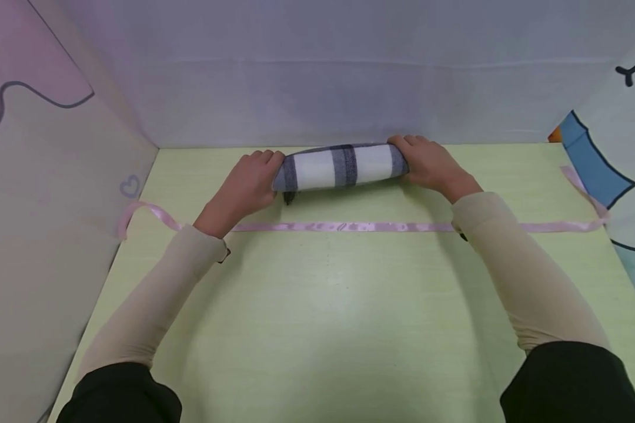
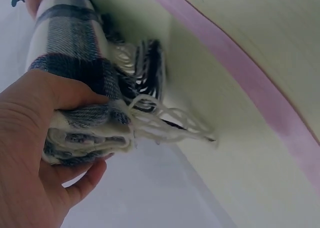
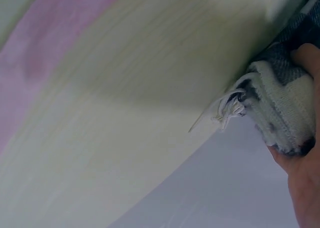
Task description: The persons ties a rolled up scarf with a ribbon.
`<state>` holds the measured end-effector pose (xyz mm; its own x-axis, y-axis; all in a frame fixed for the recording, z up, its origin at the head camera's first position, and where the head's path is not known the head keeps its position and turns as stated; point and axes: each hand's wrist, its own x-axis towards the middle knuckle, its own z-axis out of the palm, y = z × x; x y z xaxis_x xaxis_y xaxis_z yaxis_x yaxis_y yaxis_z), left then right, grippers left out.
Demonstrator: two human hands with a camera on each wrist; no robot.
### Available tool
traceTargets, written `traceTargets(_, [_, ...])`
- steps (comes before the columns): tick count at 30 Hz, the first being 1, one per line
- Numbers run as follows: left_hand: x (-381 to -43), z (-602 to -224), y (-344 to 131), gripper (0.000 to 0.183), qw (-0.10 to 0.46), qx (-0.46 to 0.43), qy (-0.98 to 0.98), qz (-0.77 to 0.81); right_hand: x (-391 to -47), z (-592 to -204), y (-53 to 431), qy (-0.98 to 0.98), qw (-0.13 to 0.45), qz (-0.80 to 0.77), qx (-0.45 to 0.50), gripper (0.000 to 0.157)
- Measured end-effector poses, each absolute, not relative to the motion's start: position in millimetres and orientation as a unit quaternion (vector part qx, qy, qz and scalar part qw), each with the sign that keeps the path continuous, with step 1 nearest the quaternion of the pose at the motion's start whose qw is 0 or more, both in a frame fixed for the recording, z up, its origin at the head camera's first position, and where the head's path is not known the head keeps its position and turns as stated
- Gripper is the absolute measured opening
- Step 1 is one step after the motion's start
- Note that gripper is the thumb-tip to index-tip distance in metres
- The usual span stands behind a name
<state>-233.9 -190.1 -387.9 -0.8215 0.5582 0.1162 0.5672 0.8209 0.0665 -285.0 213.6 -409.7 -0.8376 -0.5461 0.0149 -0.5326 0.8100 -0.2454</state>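
Reaching forward and angled inward, the left hand (image 1: pixel 247 183) and right hand (image 1: pixel 435 165) curl round opposite ends of the folded plaid scarf (image 1: pixel 344 168), held near the far edge of the surface (image 1: pixel 328 317), beyond the pink ribbon (image 1: pixel 349 227)

One left hand (image 1: pixel 247 183) and one right hand (image 1: pixel 431 165) make two hands. One fringed plaid cloth (image 1: pixel 344 167), one pink ribbon (image 1: pixel 349 227) and one table (image 1: pixel 328 305) are in view.
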Motion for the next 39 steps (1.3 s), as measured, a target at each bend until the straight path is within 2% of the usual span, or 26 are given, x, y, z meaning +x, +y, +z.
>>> traceTargets(17, [-173.9,-345.9,-178.0,0.049,0.171,-0.318,-0.932,-0.033,-286.9,-392.9,218.8,0.942,-0.036,-0.150,-0.299,0.072])
traceTargets(24, [-150.3,-333.2,-171.0,0.035,0.262,-0.339,-0.903,-0.026,-286.2,-380.0,218.4,0.931,-0.068,-0.168,-0.317,0.071])
traceTargets(27, [-139.9,-327.7,-165.6,0.035,0.293,-0.346,-0.891,-0.009,-286.3,-376.2,218.5,0.928,-0.079,-0.171,-0.321,0.071])
traceTargets(39, [-99.2,-316.9,-138.6,0.032,0.350,-0.393,-0.850,0.020,-286.1,-370.5,219.1,0.921,-0.102,-0.173,-0.334,0.075])
